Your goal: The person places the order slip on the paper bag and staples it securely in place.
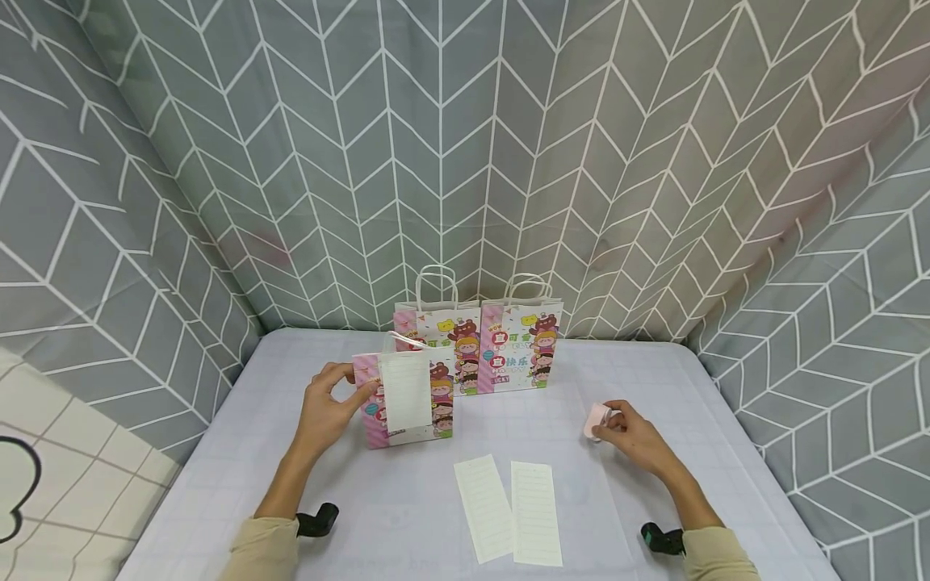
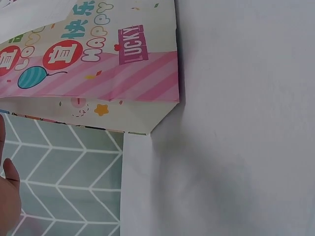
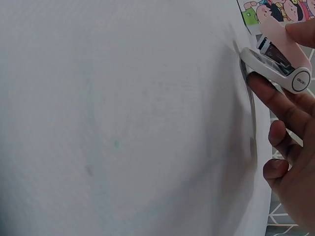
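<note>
My left hand (image 1: 328,407) pinches the upper left edge of a pink and white paper gift bag (image 1: 441,411), thumb in front. A lined white paper strip (image 1: 407,391) lies against the bag's front, covering much of its printing. In the left wrist view, the bag (image 2: 133,73) shows a "LUCKY" label and pink stripes, with part of the hand (image 2: 10,196) at the left edge. Over the table's right side, my right hand (image 1: 639,440) grips a small pink and white stapler (image 1: 596,421). The right wrist view shows the stapler (image 3: 275,69) between thumb and fingers.
Two matching gift bags, a left one (image 1: 465,339) and a right one (image 1: 519,347), stand upright behind with white handles. Two lined paper strips, one tilted (image 1: 483,508) and one straighter (image 1: 536,512), lie near the front of the white-covered table (image 1: 392,516). Patterned curtains (image 1: 465,161) surround it.
</note>
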Tool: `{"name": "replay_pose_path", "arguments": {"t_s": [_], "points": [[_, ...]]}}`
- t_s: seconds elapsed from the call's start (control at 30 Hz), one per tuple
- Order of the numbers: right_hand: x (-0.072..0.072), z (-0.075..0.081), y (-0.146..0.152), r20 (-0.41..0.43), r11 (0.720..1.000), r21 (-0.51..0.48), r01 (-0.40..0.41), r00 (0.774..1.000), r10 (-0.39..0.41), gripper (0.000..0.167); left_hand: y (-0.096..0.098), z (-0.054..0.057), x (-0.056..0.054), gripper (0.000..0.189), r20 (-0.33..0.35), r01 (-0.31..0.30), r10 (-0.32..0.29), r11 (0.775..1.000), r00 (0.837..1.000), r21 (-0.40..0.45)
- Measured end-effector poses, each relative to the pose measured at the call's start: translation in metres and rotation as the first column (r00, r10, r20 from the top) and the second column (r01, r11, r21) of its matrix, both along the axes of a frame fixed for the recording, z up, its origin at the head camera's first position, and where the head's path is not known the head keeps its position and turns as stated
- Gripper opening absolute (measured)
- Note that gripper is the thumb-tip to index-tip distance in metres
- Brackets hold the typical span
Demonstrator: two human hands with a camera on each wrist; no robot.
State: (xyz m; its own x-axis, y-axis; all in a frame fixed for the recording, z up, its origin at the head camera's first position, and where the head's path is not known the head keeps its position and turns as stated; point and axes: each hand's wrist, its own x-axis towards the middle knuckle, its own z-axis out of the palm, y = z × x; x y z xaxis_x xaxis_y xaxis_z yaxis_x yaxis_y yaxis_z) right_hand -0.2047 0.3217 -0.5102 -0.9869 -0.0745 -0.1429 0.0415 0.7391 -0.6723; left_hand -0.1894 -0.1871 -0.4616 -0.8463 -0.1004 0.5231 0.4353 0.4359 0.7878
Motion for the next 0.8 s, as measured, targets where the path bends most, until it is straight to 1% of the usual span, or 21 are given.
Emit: {"name": "replay_pose_path", "arguments": {"t_s": [0.13, 0.2, 0.33, 0.53, 0.8], "points": [[0.000, 0.000, 0.004, -0.017, 1.000, 0.010, 0.004, 1.000, -0.003, 0.069, -0.013, -0.015, -0.007, 0.023, -0.010, -0.027, 0.027, 1.000, 1.000, -0.001], [0.001, 0.000, 0.007, -0.018, 1.000, 0.008, 0.009, 1.000, -0.009, 0.068, -0.019, -0.018, -0.008, 0.024, -0.010, -0.036, 0.036, 0.999, 0.999, -0.002], [0.003, 0.001, 0.012, -0.018, 0.999, 0.006, 0.037, 0.999, -0.036, 0.068, -0.029, -0.018, -0.007, 0.023, -0.004, -0.051, 0.051, 0.999, 0.999, -0.014], [0.005, 0.002, 0.018, -0.042, 0.999, 0.004, 0.052, 0.998, -0.052, 0.065, -0.041, -0.016, -0.004, 0.023, 0.004, -0.089, 0.089, 0.995, 0.996, -0.038], [0.005, 0.002, 0.029, -0.046, 0.996, 0.026, 0.087, 0.995, -0.085, 0.068, -0.055, -0.017, -0.003, 0.025, -0.020, -0.135, 0.134, 0.990, 0.991, -0.052]]}}
